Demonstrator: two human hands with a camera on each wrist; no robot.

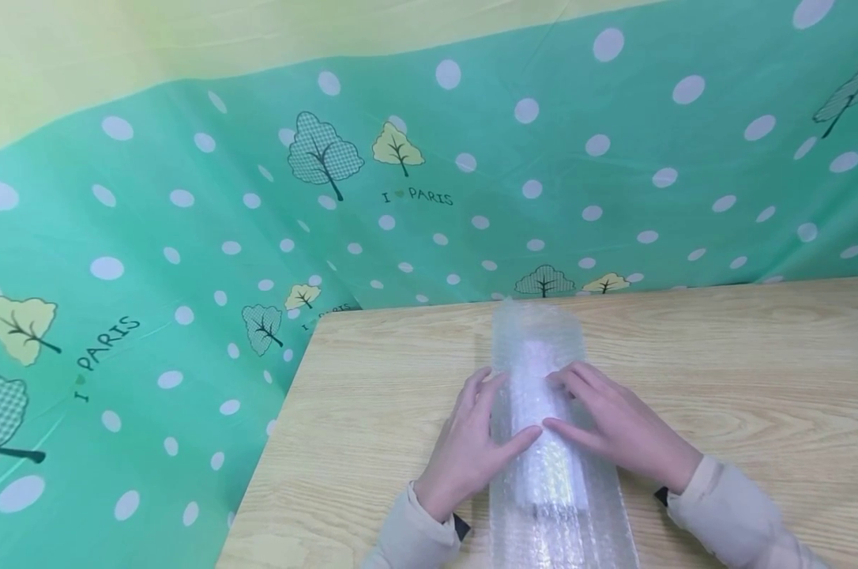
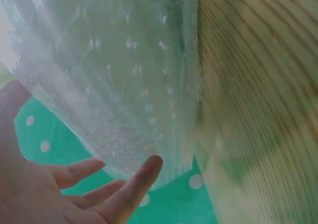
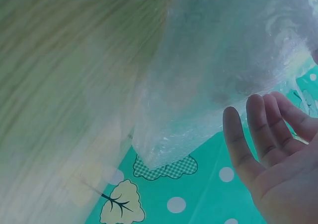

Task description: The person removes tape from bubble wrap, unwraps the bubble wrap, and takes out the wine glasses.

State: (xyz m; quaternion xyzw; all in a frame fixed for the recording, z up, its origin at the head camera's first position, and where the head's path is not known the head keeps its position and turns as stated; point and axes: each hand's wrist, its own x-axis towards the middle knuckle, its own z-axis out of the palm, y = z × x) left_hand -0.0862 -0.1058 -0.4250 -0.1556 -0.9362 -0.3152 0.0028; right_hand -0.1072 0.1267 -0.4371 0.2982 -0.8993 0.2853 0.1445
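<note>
A long sheet of clear bubble wrap (image 1: pixel 557 537) lies lengthwise on the wooden table, folded over a pale, roughly cylindrical item whose kind I cannot tell through the layers. On the wrap's left side my left hand (image 1: pixel 468 446) touches it, thumb across the top, fingers spread along the edge. My right hand (image 1: pixel 617 419) lies over the right side, its thumb tip close to the left thumb. Fairly straight left fingers (image 2: pixel 131 189) show beside the raised wrap (image 2: pixel 124 85) in the left wrist view. In the right wrist view, gently bent fingers (image 3: pixel 261 129) are against the wrap's side (image 3: pixel 218 70).
The wooden table (image 1: pixel 358 395) extends to both sides of the wrap. Behind it and at the left hangs a green cloth (image 1: pixel 400 253) with white dots and printed trees. Dark bands (image 1: pixel 460 527) show at both wrists below light sleeves.
</note>
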